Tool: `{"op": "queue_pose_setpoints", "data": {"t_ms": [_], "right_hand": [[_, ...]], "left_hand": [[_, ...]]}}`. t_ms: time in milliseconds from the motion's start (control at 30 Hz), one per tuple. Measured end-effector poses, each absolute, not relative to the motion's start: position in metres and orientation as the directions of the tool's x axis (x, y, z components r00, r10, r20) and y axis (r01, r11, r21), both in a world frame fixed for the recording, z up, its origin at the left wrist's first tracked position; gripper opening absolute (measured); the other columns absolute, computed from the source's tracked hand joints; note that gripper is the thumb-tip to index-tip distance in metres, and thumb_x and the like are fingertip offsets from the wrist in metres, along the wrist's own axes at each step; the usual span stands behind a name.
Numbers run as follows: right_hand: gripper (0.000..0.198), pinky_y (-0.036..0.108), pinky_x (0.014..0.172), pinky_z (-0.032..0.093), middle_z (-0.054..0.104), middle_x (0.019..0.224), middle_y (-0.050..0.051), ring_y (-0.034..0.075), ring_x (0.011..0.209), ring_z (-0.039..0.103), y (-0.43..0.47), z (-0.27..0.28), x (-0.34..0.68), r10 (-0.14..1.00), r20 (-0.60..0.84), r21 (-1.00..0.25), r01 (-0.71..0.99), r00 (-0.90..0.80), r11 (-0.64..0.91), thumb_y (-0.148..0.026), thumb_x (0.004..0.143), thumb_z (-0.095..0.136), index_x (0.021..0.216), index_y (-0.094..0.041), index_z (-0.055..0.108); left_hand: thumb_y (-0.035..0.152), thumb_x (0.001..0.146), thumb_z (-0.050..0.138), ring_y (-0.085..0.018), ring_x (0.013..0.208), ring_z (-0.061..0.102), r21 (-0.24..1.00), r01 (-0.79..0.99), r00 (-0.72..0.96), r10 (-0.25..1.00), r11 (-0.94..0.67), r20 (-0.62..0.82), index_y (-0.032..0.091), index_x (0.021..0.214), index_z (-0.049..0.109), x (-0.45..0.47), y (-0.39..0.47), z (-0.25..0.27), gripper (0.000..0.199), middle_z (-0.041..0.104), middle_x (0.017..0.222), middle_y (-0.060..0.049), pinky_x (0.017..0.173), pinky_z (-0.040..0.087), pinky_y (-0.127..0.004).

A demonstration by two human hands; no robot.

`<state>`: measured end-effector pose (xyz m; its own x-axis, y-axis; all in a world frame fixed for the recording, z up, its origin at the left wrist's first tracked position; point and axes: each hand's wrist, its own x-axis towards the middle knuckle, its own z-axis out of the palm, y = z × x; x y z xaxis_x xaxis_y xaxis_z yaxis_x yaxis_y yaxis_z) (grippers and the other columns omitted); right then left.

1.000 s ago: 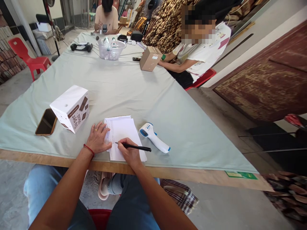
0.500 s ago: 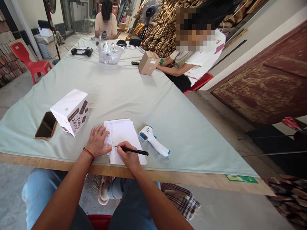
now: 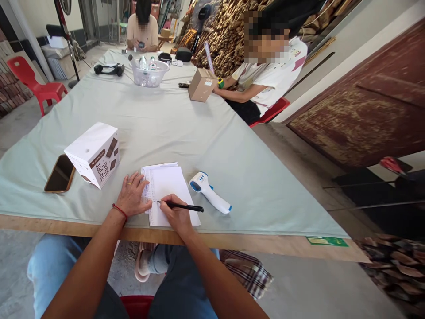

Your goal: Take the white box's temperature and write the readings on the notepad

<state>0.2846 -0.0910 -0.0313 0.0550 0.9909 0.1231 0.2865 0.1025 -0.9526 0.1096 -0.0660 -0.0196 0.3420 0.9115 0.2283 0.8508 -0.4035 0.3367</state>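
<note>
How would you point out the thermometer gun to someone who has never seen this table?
Start at the near edge of the cloth-covered table, where the right hand holds a pen on the paper. Just right of that paper lies the thermometer gun, the only white-and-blue, pistol-shaped thing there.

Right hand (image 3: 177, 213) gripping a black pen (image 3: 182, 206) with its tip on the lined paper sheets (image 3: 168, 186), left hand (image 3: 133, 197) flat on their edge, infrared thermometer (image 3: 209, 191) just beside.
</note>
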Motion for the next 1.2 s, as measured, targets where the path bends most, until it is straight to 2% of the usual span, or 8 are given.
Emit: {"op": "queue_pose_setpoints", "data": {"t_ms": [433,600,733,800,867,967,1067,1200], "right_hand": [[0.015,0.028,0.058,0.047,0.061,0.063,0.000,0.016,0.058,0.054,-0.091,-0.035,0.291,0.964,0.258,-0.903,0.371,0.065,0.216,-0.034,0.077,0.054,0.071,-0.021,0.060],[0.027,0.036,0.081,0.050,0.066,0.097,0.007,0.022,0.087,0.062,-0.060,-0.032,0.312,0.859,0.483,-0.654,0.583,-0.167,0.481,-0.023,0.087,0.045,0.102,-0.023,0.068],[0.047,0.040,0.088,0.048,0.066,0.108,0.011,0.025,0.099,0.061,-0.034,-0.023,0.340,0.824,0.454,-0.399,0.749,-0.340,0.529,-0.006,0.084,0.037,0.116,-0.023,0.067],[0.048,0.041,0.093,0.046,0.064,0.116,0.013,0.026,0.107,0.058,-0.033,-0.020,0.359,0.847,0.449,-0.321,0.834,-0.283,0.449,-0.006,0.084,0.038,0.122,-0.021,0.064],[0.041,0.046,0.091,0.045,0.060,0.121,0.018,0.033,0.110,0.056,-0.038,-0.021,0.379,0.909,0.409,-0.255,0.947,-0.077,0.195,-0.021,0.086,0.050,0.126,-0.016,0.060],[0.054,0.050,0.081,0.046,0.061,0.113,0.025,0.040,0.104,0.056,-0.048,-0.028,0.405,0.974,0.189,-0.162,0.982,0.127,-0.097,-0.042,0.083,0.060,0.125,-0.008,0.058],[0.049,0.044,0.076,0.047,0.065,0.103,0.020,0.035,0.099,0.059,-0.050,-0.033,0.414,0.994,0.051,-0.212,0.973,0.101,-0.088,-0.045,0.086,0.053,0.122,-0.012,0.059],[0.041,0.037,0.069,0.046,0.067,0.092,0.012,0.028,0.085,0.060,-0.055,-0.027,0.399,0.975,0.104,-0.572,0.813,0.198,-0.104,-0.052,0.083,0.052,0.105,-0.019,0.064]], "left_hand": [[0.033,0.068,0.069,-0.035,0.139,0.034,0.349,0.842,0.341,0.906,-0.413,0.248,0.019,0.119,0.057,0.109,-0.066,-0.021,0.055,0.051,0.138,-0.016,0.116,0.017,-0.057],[0.031,0.066,0.069,-0.035,0.138,0.035,0.375,0.831,0.335,0.908,-0.410,0.250,0.019,0.117,0.057,0.108,-0.061,-0.021,0.053,0.051,0.137,-0.016,0.116,0.018,-0.057],[0.026,0.070,0.066,-0.030,0.128,0.046,0.503,0.735,0.288,0.881,-0.455,0.375,0.020,0.107,0.056,0.102,-0.070,-0.020,0.039,0.058,0.123,-0.012,0.110,0.033,-0.051],[0.024,0.078,0.059,-0.024,0.113,0.055,0.565,0.679,0.178,0.852,-0.469,0.493,0.021,0.099,0.054,0.093,-0.086,-0.019,0.021,0.061,0.108,-0.009,0.101,0.044,-0.043],[0.027,0.084,0.055,-0.022,0.101,0.058,0.587,0.710,-0.043,0.808,-0.389,0.588,0.023,0.092,0.049,0.078,-0.102,-0.019,0.010,0.058,0.097,-0.006,0.094,0.048,-0.042],[0.038,0.079,0.065,-0.027,0.112,0.051,0.600,0.788,-0.417,0.595,-0.141,0.688,0.022,0.104,0.045,0.048,-0.109,-0.021,0.036,0.050,0.108,-0.010,0.100,0.043,-0.049],[0.045,0.063,0.080,-0.034,0.133,0.034,0.681,0.732,-0.586,0.501,-0.008,0.636,0.017,0.131,0.031,0.020,-0.086,-0.021,0.088,0.036,0.134,-0.019,0.110,0.034,-0.053],[0.041,0.057,0.084,-0.029,0.124,0.049,0.859,0.494,-0.605,0.656,-0.134,0.451,0.017,0.130,0.034,0.004,-0.051,-0.018,0.092,0.049,0.129,-0.016,0.104,0.042,-0.045]]}}
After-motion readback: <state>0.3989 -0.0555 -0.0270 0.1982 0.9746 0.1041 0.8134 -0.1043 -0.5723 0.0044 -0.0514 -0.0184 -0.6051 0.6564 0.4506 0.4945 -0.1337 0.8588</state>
